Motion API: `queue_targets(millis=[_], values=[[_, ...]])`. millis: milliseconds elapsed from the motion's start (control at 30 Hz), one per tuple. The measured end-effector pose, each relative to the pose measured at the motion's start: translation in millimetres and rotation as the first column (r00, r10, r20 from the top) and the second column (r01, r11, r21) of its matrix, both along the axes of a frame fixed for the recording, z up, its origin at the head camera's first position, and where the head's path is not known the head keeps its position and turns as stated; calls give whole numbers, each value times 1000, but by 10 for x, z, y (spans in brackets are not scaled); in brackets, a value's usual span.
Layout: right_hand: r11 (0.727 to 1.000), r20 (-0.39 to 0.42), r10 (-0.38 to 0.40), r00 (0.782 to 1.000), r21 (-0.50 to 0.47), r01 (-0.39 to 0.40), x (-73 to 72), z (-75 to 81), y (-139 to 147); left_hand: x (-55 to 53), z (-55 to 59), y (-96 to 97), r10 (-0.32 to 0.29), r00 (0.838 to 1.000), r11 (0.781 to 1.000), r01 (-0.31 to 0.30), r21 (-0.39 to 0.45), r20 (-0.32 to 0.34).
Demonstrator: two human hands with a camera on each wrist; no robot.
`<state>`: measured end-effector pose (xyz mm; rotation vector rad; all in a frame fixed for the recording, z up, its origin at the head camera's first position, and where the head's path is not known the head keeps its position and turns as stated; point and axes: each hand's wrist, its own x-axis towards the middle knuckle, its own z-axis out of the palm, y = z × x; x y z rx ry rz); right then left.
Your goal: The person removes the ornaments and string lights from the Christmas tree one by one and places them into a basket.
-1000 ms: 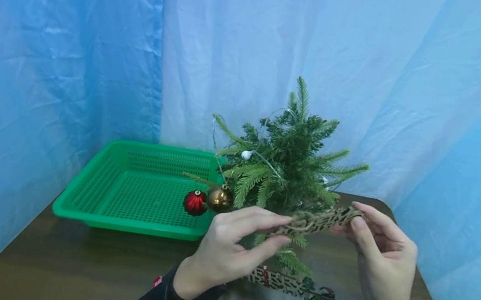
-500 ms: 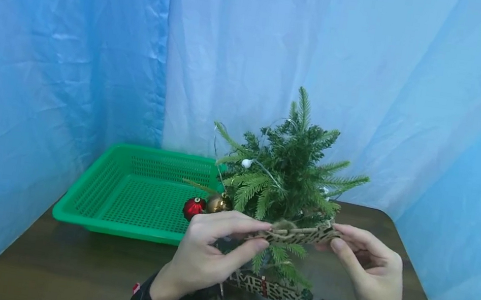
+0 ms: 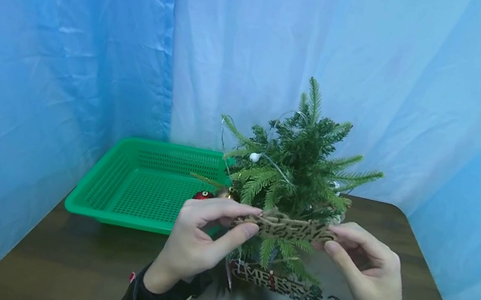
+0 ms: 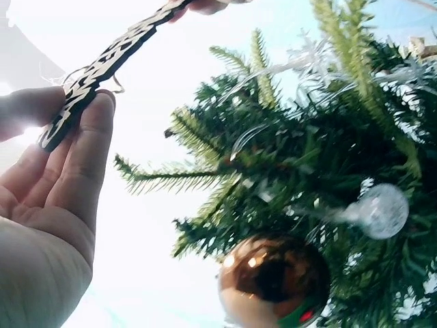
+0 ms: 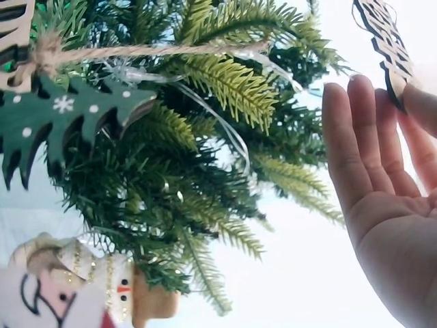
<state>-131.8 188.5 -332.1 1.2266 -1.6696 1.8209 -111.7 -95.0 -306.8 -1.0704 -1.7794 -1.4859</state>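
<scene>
In the head view, a flat wooden sign (image 3: 296,230) of cut-out letters is held level between both hands before a small green Christmas tree (image 3: 301,179). My left hand (image 3: 196,246) pinches its left end between thumb and fingers, near a bit of twine. Its right end is pinched by my right hand (image 3: 364,267). Lower down, a second cut-out sign (image 3: 290,288), reading MERRY on its upper line, hangs at the tree's front. A bronze bauble (image 4: 273,281) on the tree shows in the left wrist view. The red bauble (image 3: 203,195) is partly hidden behind my left hand.
Left of the tree stands a green plastic basket (image 3: 129,220) on the dark wooden table (image 3: 41,255). A green wooden tree cut-out (image 5: 75,116) and a snowman ornament (image 5: 119,283) show in the right wrist view. Blue curtains (image 3: 244,58) enclose the back and sides.
Both hands have moved left and slightly down with the sign. It was tilted up to the right and is now nearly level, its lettered face more visible. The whole head view has shifted a little.
</scene>
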Motion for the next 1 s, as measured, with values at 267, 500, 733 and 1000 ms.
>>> queue_targets(millis=[267,500,733,1000], values=[[999,-61,45,997,21,-43,35,53,-45,38,69,-172,-10,1000,1000,10,23,28],[998,-115,-17,993,63,24,160,176,-69,54,142,-410,-9,999,991,15,134,-43],[989,-273,-102,957,74,127,334,303,-209,54,150,-725,83,995,958,-63,278,-60],[977,-364,-136,922,106,186,402,251,-568,-29,160,-1045,324,939,896,-266,357,-114]])
